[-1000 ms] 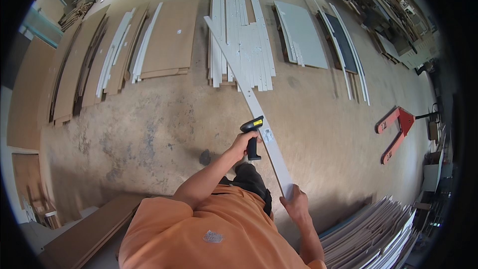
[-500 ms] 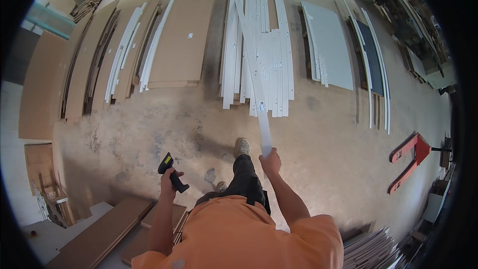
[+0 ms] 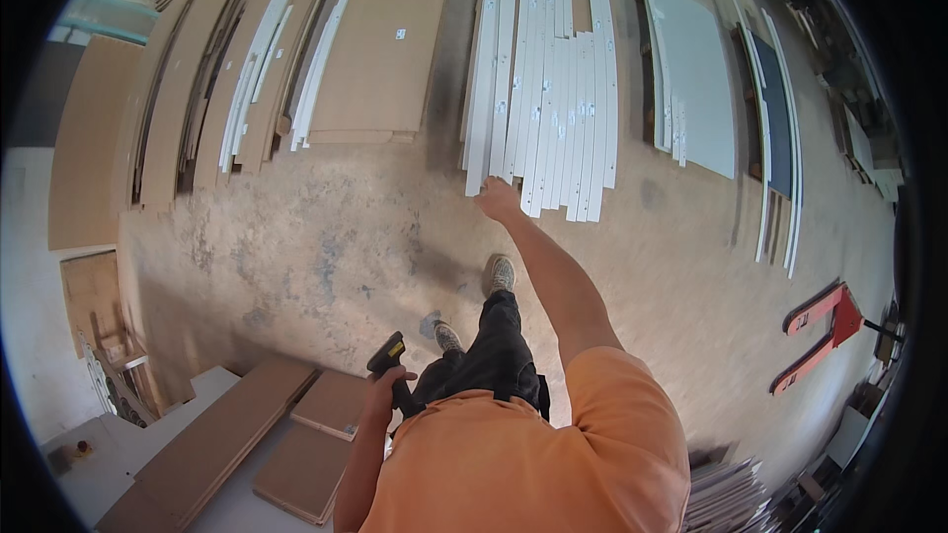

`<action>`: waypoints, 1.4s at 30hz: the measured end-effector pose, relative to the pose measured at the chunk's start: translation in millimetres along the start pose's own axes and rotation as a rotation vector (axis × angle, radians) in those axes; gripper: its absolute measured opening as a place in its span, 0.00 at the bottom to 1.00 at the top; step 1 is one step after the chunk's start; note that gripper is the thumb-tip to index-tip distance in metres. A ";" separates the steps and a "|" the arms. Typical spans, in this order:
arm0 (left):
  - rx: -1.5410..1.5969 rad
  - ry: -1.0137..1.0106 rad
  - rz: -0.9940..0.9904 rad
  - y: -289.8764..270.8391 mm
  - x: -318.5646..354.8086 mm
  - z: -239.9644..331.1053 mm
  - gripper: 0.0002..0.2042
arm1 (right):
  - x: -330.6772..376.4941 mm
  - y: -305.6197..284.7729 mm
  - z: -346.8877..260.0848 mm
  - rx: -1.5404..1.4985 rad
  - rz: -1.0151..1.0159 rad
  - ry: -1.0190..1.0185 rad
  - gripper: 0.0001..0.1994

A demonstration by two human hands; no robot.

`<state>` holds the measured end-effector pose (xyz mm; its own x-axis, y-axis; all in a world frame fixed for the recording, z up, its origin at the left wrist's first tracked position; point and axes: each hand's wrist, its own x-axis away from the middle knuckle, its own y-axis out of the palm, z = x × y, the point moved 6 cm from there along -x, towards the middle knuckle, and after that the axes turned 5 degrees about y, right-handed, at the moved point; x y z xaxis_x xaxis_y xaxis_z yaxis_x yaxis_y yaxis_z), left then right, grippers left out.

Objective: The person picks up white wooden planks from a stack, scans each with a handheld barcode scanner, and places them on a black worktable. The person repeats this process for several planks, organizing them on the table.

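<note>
My left hand (image 3: 383, 393), near my left hip, is closed around the grip of a black handheld scanner (image 3: 386, 355) with a yellow patch on its top. My right arm reaches forward to a stack of long white boards (image 3: 558, 118) on the floor. There my right hand (image 3: 500, 200) is closed at the near end of one white board (image 3: 502, 89), in the left part of the stack. The back of the hand hides the fingertips. Small labels are stuck on several boards.
Brown sheet panels (image 3: 380, 49) and narrow white strips lie to the left. Pale panels (image 3: 696, 89) lie right of the stack, and a red pallet jack (image 3: 820, 331) stands further right. Brown boards (image 3: 222, 434) rest on a surface at the lower left.
The white board, held up slantwise by its near end before, now lies along the stack. My right hand has moved forward with it; my left hand with the scanner has come closer to my body.
</note>
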<state>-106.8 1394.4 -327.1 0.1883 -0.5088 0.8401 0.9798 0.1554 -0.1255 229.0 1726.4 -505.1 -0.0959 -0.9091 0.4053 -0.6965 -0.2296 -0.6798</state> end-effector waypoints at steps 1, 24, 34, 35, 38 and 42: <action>-0.008 0.031 -0.017 3.3 1.4 2.7 0.13 | 6.0 7.0 -5.2 -0.040 -0.047 0.003 0.22; -1.480 0.666 -0.880 52.9 24.5 -144.5 0.25 | 822.2 317.8 239.2 -0.604 0.313 1.250 0.21; -2.464 1.441 -1.682 120.8 273.2 -432.1 0.19 | 922.0 129.6 17.5 -0.501 1.204 0.271 0.11; -2.482 1.530 -1.801 101.6 303.2 -473.9 0.17 | 948.4 124.5 -10.3 -0.443 1.273 0.143 0.09; -2.465 1.704 -2.169 46.1 392.1 -586.2 0.16 | 1020.1 123.8 -37.1 -0.495 1.206 -0.007 0.08; -2.383 1.440 -2.653 -36.6 469.2 -676.0 0.17 | 1132.0 157.1 -8.7 -0.436 1.232 0.252 0.10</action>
<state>-9.3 577.6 -285.1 -0.0459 0.8925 0.4487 -0.6622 0.3091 -0.6825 4.8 664.2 -147.8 -0.9191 -0.3417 -0.1963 -0.2249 0.8638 -0.4508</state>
